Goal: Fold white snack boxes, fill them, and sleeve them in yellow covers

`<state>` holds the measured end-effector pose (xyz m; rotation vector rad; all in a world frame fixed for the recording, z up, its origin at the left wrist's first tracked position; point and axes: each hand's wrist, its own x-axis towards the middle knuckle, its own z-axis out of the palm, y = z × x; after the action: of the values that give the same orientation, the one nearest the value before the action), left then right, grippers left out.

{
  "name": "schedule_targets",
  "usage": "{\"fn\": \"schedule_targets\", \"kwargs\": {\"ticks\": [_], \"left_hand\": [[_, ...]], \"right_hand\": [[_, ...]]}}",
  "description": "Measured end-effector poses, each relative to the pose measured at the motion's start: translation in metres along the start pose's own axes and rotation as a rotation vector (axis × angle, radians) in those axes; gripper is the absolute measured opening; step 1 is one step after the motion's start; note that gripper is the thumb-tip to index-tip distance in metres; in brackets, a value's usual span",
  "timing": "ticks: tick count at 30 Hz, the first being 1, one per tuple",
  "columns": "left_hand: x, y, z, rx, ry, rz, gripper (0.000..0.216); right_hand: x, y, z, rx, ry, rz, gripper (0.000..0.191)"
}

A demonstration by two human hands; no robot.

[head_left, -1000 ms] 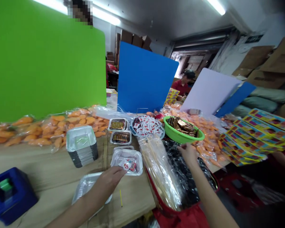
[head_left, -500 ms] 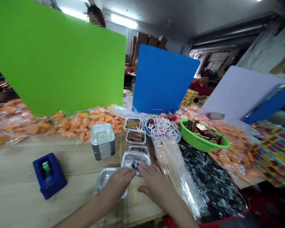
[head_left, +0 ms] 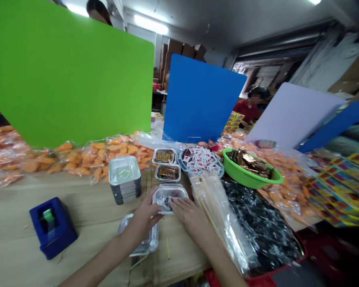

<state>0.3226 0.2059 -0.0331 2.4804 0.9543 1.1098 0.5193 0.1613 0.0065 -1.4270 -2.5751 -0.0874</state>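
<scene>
Foil tray [head_left: 170,192] on a wooden table [head_left: 86,227], a dark wrapped packet [head_left: 166,202] inside. Left hand [head_left: 145,215] against the tray's left rim, right hand [head_left: 190,215] over its near edge, both touching it; whether either is actually gripping, impossible to tell. Just beyond, two foil trays of packets [head_left: 167,172], then red-and-white sachets [head_left: 201,159], their print too small to read, and a green basin [head_left: 253,169].

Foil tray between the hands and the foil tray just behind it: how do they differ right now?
The foil tray between the hands is touched by the left hand and right hand; the foil tray behind it is untouched. The first holds a small dark item, partly hidden; the second holds a brown-and-gold packet filling its base. Both are rectangular and sit on the wooden table.
</scene>
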Motion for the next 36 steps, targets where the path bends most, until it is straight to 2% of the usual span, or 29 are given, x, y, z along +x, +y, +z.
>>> {"fn": "schedule_targets", "kwargs": {"ticks": [3,5,7,8,9,10,11,15,19,21,25,29,32,34,36], "left_hand": [[0.007,0.001,-0.001,-0.019,-0.012,0.008,0.011],[0.010,0.002,-0.003,-0.014,-0.004,0.054,0.014],[0.013,0.003,-0.007,0.001,0.005,0.096,0.016],[0.014,0.003,-0.009,0.013,0.010,0.105,0.017],[0.014,0.002,-0.011,0.025,0.015,0.111,0.017],[0.014,0.002,-0.012,0.038,0.015,0.113,0.016],[0.013,0.002,-0.013,0.050,0.017,0.113,0.016],[0.003,0.002,-0.013,0.091,0.028,0.103,0.016],[-0.007,0.002,-0.012,0.110,0.034,0.072,0.016],[-0.009,0.002,-0.013,0.119,0.036,0.064,0.016],[-0.009,-0.001,-0.013,0.138,0.036,0.052,0.015],[-0.006,-0.006,-0.010,0.122,0.021,0.046,0.014],[-0.004,-0.006,-0.007,0.098,0.008,0.024,0.015],[-0.002,-0.005,-0.006,0.074,-0.026,0.005,0.015],[0.000,-0.004,-0.006,0.042,-0.060,-0.026,0.015]], "right_hand": [[-0.008,0.000,-0.009,0.016,0.061,0.011,0.046],[-0.014,0.015,-0.021,0.038,0.168,0.065,0.046],[-0.019,0.046,-0.039,0.044,0.360,0.268,0.040],[-0.021,0.067,-0.049,0.035,0.479,0.416,0.035],[-0.022,0.090,-0.060,0.009,0.565,0.629,0.032],[-0.023,0.114,-0.071,-0.043,0.592,0.850,0.030],[-0.022,0.139,-0.081,-0.073,0.609,0.962,0.030],[-0.011,0.217,-0.102,-0.080,0.592,1.246,0.037],[0.007,0.252,-0.096,-0.010,0.513,1.430,0.048],[0.014,0.261,-0.091,0.029,0.474,1.481,0.047],[0.012,0.273,-0.088,0.085,0.429,1.544,0.030],[-0.002,0.275,-0.098,0.077,0.498,1.469,0.023],[-0.008,0.254,-0.109,0.052,0.611,1.344,0.033],[-0.005,0.224,-0.111,0.074,0.665,1.232,0.038],[0.001,0.183,-0.106,0.171,0.680,1.029,0.040]]}}
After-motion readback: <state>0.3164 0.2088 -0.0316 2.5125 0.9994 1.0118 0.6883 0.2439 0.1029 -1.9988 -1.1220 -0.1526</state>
